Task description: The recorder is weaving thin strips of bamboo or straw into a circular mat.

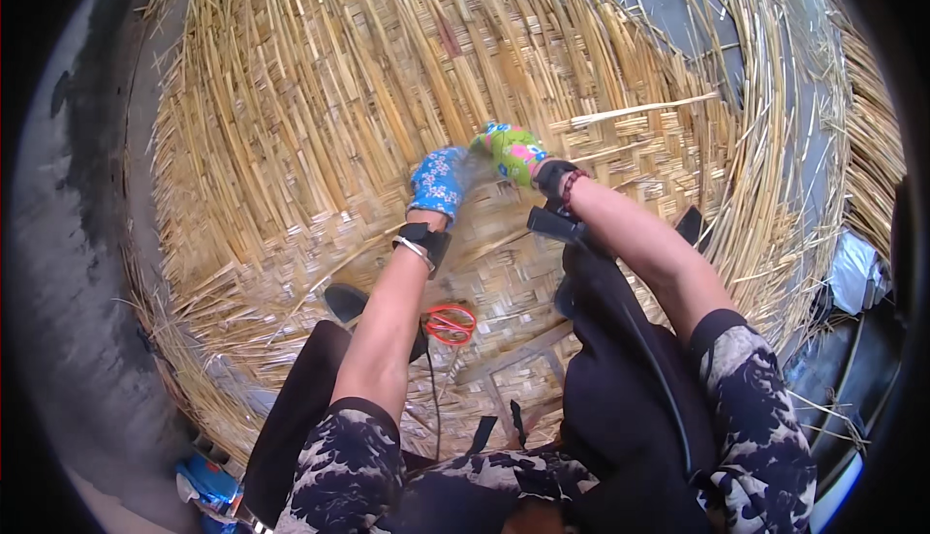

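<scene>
A large woven reed mat spreads under and in front of me. My left hand, in a blue flowered glove, is low over the middle of the mat. Close to its right, my right hand wears a green and pink flowered glove and reaches leftward. The gloved fingers blur into grey between the two hands, so what they hold, if anything, does not show. Red-handled scissors lie on the weave between my legs. To the right of my right hand, a loose pale reed strip rests across the mat.
Long unwoven reeds curve along the mat's right side. Beyond them is a thick reed bundle. A white plastic bag sits at the right, and a blue package at the lower left. Grey concrete floor borders the left.
</scene>
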{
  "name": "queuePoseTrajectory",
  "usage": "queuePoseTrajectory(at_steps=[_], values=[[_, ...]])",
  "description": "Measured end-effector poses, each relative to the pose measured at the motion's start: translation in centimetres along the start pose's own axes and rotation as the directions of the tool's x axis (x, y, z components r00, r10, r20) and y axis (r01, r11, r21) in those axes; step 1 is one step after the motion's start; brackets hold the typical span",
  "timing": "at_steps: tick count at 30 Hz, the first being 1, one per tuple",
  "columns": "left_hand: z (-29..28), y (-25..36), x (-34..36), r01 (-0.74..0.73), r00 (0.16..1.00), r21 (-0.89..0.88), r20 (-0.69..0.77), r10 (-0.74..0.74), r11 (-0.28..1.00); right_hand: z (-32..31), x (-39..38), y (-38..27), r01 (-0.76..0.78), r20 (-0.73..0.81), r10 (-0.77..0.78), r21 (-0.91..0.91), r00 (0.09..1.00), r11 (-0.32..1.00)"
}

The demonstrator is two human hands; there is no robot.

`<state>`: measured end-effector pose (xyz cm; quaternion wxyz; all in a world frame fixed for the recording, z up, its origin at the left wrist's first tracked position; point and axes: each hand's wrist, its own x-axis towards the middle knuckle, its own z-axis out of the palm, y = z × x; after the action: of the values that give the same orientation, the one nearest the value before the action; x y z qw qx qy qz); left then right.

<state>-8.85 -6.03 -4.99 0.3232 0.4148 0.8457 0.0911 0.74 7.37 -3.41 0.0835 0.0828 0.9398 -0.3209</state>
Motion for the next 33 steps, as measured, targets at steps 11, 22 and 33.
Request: queuePoseTrajectory(at_steps=[11, 22, 33], values=[[-2.6, -5.1, 4.4, 0.171, 0.929, -0.913, 0.024, -0.369, 0.37, 2.3, 0.8, 2.3, -0.209, -0.004, 0.212, 0.156, 0.977, 0.965], [-2.7, -3.3, 0.0, 0.029, 0.956, -0.96, -0.054, -0.287, 0.279, 1.5, 0.7, 0.1, -0.276, -0.047, 0.285, 0.144, 0.957, 0.95], [-2.6, -2.8, 0.8, 0.126, 0.947, -0.914, -0.005, -0.322, 0.386, 5.8, 0.6, 1.4, -0.243, -0.175, 0.265, 0.137, 0.948, 0.96]])
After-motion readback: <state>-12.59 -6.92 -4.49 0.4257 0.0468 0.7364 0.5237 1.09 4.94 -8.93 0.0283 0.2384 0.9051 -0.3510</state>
